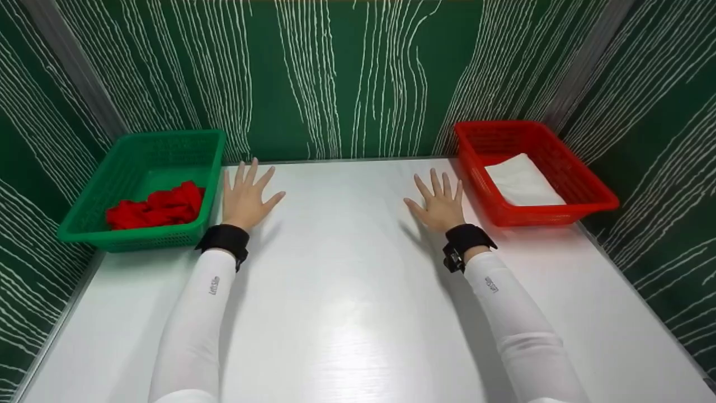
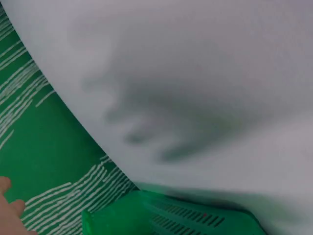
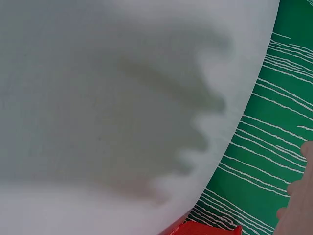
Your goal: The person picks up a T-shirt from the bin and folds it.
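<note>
My left hand is held over the table with its fingers spread, right beside a green basket. Inside that basket lies a crumpled red cloth. On the other side, my right hand also has spread fingers and holds nothing. Close to its right stands a red basket with a folded white cloth in it. Only some fingertips of the left hand show in the left wrist view, and part of the right hand in the right wrist view. Both hands cast shadows on the tabletop.
The white tabletop runs between the two baskets. Green walls with white wavy lines enclose it at the back and both sides. Black straps with small cameras sit on both wrists, above white sleeves.
</note>
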Tool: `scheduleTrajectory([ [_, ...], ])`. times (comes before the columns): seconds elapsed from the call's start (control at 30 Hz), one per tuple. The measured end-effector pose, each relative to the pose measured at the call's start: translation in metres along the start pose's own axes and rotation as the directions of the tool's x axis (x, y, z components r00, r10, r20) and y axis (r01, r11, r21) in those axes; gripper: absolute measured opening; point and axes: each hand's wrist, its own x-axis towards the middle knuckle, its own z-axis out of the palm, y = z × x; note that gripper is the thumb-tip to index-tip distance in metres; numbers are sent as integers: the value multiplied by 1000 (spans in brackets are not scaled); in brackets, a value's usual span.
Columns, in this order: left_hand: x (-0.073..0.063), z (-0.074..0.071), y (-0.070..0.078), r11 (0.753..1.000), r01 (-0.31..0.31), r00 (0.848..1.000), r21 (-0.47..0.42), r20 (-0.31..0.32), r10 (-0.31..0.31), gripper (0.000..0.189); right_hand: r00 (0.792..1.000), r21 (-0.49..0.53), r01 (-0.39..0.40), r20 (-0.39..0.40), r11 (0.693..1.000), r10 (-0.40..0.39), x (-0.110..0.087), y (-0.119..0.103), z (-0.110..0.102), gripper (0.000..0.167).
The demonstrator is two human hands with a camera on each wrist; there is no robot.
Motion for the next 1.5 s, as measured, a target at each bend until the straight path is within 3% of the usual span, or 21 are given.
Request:
scheduleTrajectory([
  [0.17, -7, -17, -24, 999, 35, 999, -13, -38, -36, 71, 1000, -3, -19, 8, 1000, 20, -1, 1, 2, 75],
  [0.37, -23, -44, -68, 984, 168, 986, -59, -2, -169, 74, 1000, 2, -17, 11, 1000, 17, -3, 1, 1, 75],
  [0.6, -43, -62, -115, 947, 305, 949, -102, 116, -293, 82, 1000, -16, -19, 24, 1000, 20, -4, 3, 0, 75],
  [0.8, -52, -62, -130, 918, 379, 914, -119, 204, -351, 96, 1000, -19, -28, 12, 999, 28, -4, 5, 0, 75],
  [0.9, -54, -59, -132, 900, 415, 891, -132, 261, -372, 104, 1000, -19, -25, 9, 999, 26, -5, 5, 1, 75],
  [1.07, -53, -57, -135, 871, 478, 835, -110, 365, -412, 104, 1000, -14, -24, 2, 1000, 24, -7, 5, 5, 74],
  [1.3, -43, -54, -138, 818, 575, 720, -24, 489, -492, 98, 1000, -21, -22, 2, 1000, 22, -7, 6, 7, 74],
  [1.4, -41, -56, -136, 817, 577, 697, 2, 520, -494, 90, 1000, -26, -28, 4, 999, 28, -7, 5, 5, 74],
  [1.5, -41, -59, -132, 826, 563, 691, 24, 535, -486, 81, 999, -9, -43, 13, 999, 43, -7, 4, 4, 74],
])
